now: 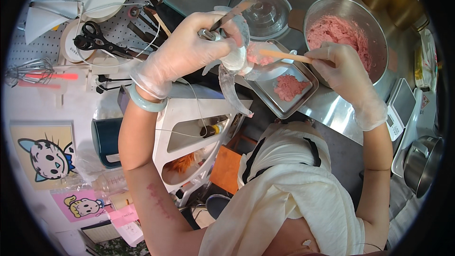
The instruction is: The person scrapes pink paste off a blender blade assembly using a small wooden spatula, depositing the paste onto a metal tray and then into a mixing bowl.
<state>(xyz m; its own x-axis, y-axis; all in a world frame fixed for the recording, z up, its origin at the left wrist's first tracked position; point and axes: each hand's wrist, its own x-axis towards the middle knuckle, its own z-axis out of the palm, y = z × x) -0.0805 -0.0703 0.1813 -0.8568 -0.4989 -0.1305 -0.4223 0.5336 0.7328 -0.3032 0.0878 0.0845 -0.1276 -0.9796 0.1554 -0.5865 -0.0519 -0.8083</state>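
My left hand [192, 44], in a clear glove, grips a whitish piece [234, 58] with curved, translucent strips [229, 90] hanging from it; I cannot tell its exact kind. Held in the same hand is a metal spatula or knife [233, 15], its blade angled up and right. Pink paste [254, 52] coats part of the whitish piece. Also gloved, my right hand [343, 65] pinches a flat wooden stick [286, 56], whose far end lies over the paste. Below the stick, a metal tray [272, 108] holds a clump of pink paste [289, 88].
A steel pot [327, 9] with more pink paste stands on the metal counter [334, 113], near a clear plastic lid [266, 14]. A digital scale [401, 106] and steel bowl [423, 167] sit at right. Scissors [97, 41] and a whisk [30, 73] hang left.
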